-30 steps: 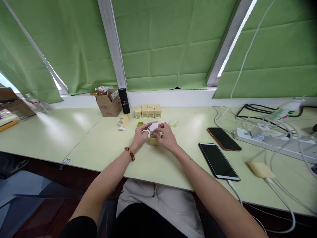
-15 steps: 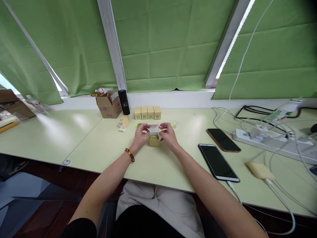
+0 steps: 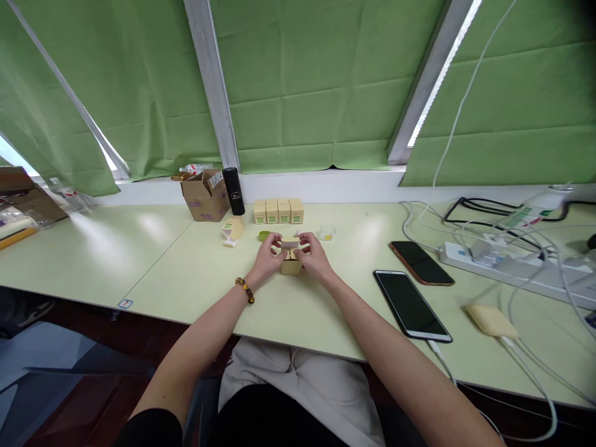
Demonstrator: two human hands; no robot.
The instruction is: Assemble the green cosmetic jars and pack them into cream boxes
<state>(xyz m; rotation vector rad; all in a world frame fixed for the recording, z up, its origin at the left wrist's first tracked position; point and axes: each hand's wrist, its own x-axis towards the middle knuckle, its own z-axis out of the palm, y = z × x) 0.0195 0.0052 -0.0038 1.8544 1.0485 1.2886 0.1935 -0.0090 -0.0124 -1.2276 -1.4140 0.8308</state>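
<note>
A small tan cardboard box (image 3: 290, 269) stands on the table between my hands. Its top flap is raised and tilted forward, and the two side flaps are folded inward, hiding what lies inside. My left hand (image 3: 267, 258) grips the box's left side, the thumb on a side flap and the fingers up by the top flap. On the right side my right hand (image 3: 316, 256) mirrors this, thumb pressing the other flap. Just behind the left fingers sits a small green piece (image 3: 264, 236). A small clear container (image 3: 326, 233) with something yellow stands behind the right hand.
Several similar boxes (image 3: 278, 212) stand in a row at the back, with an opened one (image 3: 232, 231) to their left. A black cylinder (image 3: 233, 192) and a carton (image 3: 205, 198) are farther left. Two phones (image 3: 421, 262) (image 3: 412, 305), a power strip (image 3: 512, 270) and cables lie right.
The side flaps have folded in over the green thing inside the box, under my thumbs. The top flap has tipped forward. Both hands have closed in on the box.
</note>
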